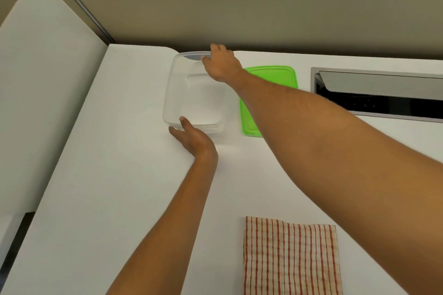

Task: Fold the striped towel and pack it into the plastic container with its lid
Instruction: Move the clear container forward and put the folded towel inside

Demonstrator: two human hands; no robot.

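While both arms are stretched forward over the white table (119, 199), the scene is read left to right as follows. A white padded panel (43, 79) is seen standing along the table's left edge. The clear plastic container (172, 93) is set at the far left-centre of the table, lid off, nothing visible inside. Its near rim is gripped by the left hand (191, 137): thumb hooked over the near edge, palm against the near wall, remaining fingers hidden on the underside or outer wall, so their curl cannot be confirmed beyond the thumb. The far rim is held by the right hand (221, 62), fingers curled down over the far edge, knuckles up; the right forearm is laid diagonally across the frame. The green lid (271, 76) is seen flat on the table just beside the container on its right, partly covered by the right forearm; contact between lid and container cannot be told. The striped towel (291, 258) is seen folded into a rectangle, red stripes on cream, lying flat at the near edge of the table, well apart from the container and touched by neither hand. A recessed grey socket box (383, 93) with its flap raised is set into the tabletop at far right, near the lid.
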